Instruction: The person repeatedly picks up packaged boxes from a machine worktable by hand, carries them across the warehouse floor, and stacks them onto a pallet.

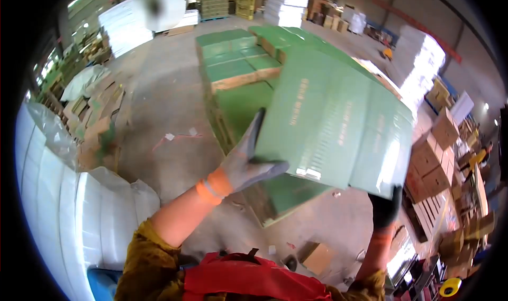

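A stack of flat green boxes (338, 121) with faint printed lettering is held up, tilted, in front of me. My left hand (246, 163), in a grey glove with an orange cuff, grips its near left corner, thumb below and fingers along the side. At the near right corner my right hand (386, 205), in a dark glove, holds the edge; its fingers are partly hidden by the load. Behind and below lies a pallet load of green packages (241, 68), partly covered by the held boxes.
White wrapped rolls (92, 216) stand close on my left. Cardboard boxes (431, 163) on a pallet are at the right. A small carton (317, 257) lies on the floor near my feet. Flattened cardboard (98, 121) is piled at the left, and white stacks (415, 63) stand farther back.
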The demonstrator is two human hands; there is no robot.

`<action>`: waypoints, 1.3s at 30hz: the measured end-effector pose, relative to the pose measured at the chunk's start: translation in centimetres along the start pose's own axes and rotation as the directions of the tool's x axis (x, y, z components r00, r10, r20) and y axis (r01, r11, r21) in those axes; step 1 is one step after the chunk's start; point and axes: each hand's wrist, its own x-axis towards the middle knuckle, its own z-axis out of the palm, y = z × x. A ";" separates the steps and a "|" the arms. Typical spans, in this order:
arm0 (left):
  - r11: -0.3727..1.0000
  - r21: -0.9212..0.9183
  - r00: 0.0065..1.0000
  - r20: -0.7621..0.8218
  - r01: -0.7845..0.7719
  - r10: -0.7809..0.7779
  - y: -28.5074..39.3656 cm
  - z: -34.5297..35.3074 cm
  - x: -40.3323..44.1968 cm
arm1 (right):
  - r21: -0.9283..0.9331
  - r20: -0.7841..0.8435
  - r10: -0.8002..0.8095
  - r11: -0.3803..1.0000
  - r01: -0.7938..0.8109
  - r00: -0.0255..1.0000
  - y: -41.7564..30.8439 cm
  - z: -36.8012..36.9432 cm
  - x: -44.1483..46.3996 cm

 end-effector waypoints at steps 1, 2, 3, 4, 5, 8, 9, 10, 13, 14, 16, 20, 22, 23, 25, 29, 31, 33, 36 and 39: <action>0.947 0.298 0.992 -0.007 -0.120 0.128 2.1 -3.3 -1.0 | -0.020 0.037 0.047 0.999 -0.047 0.998 1.9 3.2 3.5; 0.799 0.566 0.971 0.017 -0.206 0.238 3.2 -7.0 -1.7 | -0.044 0.064 0.100 0.994 -0.098 0.993 4.0 5.6 6.6; 0.570 0.779 0.941 0.075 -0.262 0.331 3.2 -10.1 -2.1 | -0.123 0.051 0.126 0.985 -0.119 0.991 6.4 6.6 9.4; 0.532 0.811 0.930 0.041 -0.244 0.365 3.9 -12.4 -2.0 | -0.201 0.043 0.142 0.971 -0.131 0.989 8.3 8.5 12.6; 0.496 0.838 0.917 0.012 -0.227 0.399 4.8 -14.8 -1.9 | -0.171 0.059 0.219 0.963 -0.207 0.974 10.0 11.5 15.6; 0.808 0.556 0.915 -0.193 -0.196 0.354 4.5 -22.8 0.7 | -0.192 0.047 0.352 0.921 -0.338 0.935 15.5 17.8 23.3; 0.915 0.356 0.921 -0.259 -0.189 0.291 4.5 -25.3 2.1 | -0.242 0.062 0.380 0.903 -0.356 0.923 17.2 19.1 25.7; 0.983 0.036 0.927 -0.329 -0.180 0.182 4.7 -27.4 3.4 | -0.285 0.076 0.406 0.884 -0.370 0.911 18.9 19.8 28.1; 0.974 -0.141 0.913 -0.392 -0.180 0.112 3.2 -35.5 9.0 | -0.335 0.102 0.444 0.858 -0.390 0.890 24.7 22.7 36.0; 0.981 -0.067 0.901 -0.411 -0.183 0.140 2.2 -38.5 11.0 | -0.320 0.108 0.459 0.856 -0.406 0.882 26.9 23.2 39.1; 0.967 0.163 0.876 -0.415 -0.194 0.246 1.0 -43.0 15.0 | -0.283 0.113 0.490 0.850 -0.445 0.865 31.2 24.0 45.3; 0.949 0.235 0.859 -0.420 -0.209 0.294 -0.5 -50.1 22.6 | -0.203 0.096 0.505 0.854 -0.479 0.858 37.9 25.6 55.5; 0.974 0.157 0.845 -0.487 -0.163 0.220 0.2 -51.9 25.5 | -0.166 0.146 0.543 0.837 -0.521 0.827 41.0 25.5 61.0; 0.984 0.120 0.836 -0.519 -0.134 0.177 0.1 -52.8 26.6 | -0.197 0.135 0.528 0.844 -0.499 0.838 42.1 25.8 62.8; 0.986 0.048 0.795 -0.586 -0.160 0.157 -1.9 -53.0 27.7 | -0.315 0.063 0.471 0.846 -0.430 0.880 43.0 25.1 64.5; 0.903 0.428 0.723 -0.634 0.031 0.275 -4.0 -52.5 28.9 | -0.758 -0.064 0.107 0.642 -0.118 0.992 45.6 24.4 67.7; 0.827 0.551 0.730 -0.609 0.110 0.309 -5.2 -53.3 28.9 | -0.767 -0.192 -0.050 0.630 -0.119 0.980 46.8 24.4 68.2; 0.769 0.622 0.747 -0.580 0.148 0.325 -6.4 -55.5 27.5 | -0.969 -0.082 -0.285 0.247 -0.009 0.955 45.7 24.3 66.2; 0.755 0.633 0.786 -0.551 0.173 0.281 -4.5 -55.6 23.8 | -0.891 -0.087 -0.262 0.452 0.042 0.961 40.4 28.7 57.9; 0.808 0.567 0.836 -0.514 0.161 0.194 -8.4 -61.3 14.9 | -0.784 0.101 -0.158 0.596 0.176 0.982 34.6 27.0 47.6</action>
